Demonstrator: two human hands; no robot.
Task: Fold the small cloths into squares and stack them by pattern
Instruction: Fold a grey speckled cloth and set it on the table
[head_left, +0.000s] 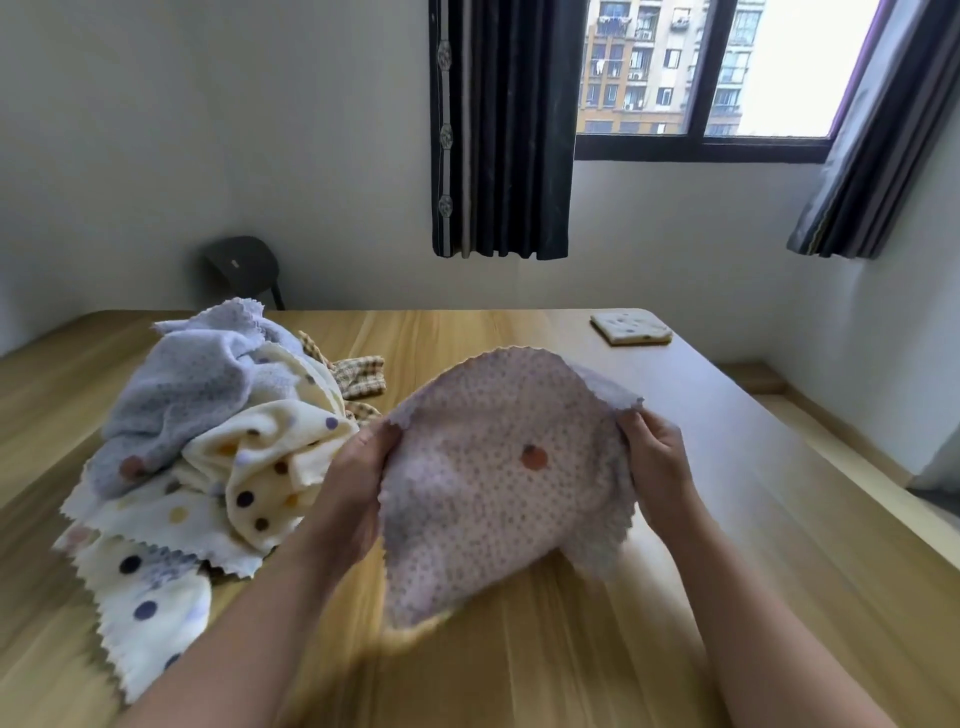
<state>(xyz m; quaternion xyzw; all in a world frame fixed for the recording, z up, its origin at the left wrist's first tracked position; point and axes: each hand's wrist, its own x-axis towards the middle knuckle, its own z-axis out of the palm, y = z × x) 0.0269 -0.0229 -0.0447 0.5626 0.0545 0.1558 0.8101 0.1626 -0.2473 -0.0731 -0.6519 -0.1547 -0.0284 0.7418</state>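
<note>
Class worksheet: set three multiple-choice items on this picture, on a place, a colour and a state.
1. Where on the table does the folded cloth lie? A. far right corner B. near left edge C. middle
2. What colour is the large spot on the held cloth? A. green B. reddish-brown C. black
3. How is the held cloth? A. folded square B. flat on the table C. spread between both hands
1 A: it sits by the far right corner. 2 B: the spot reads reddish-brown. 3 C: left hand and right hand grip its opposite edges.
</note>
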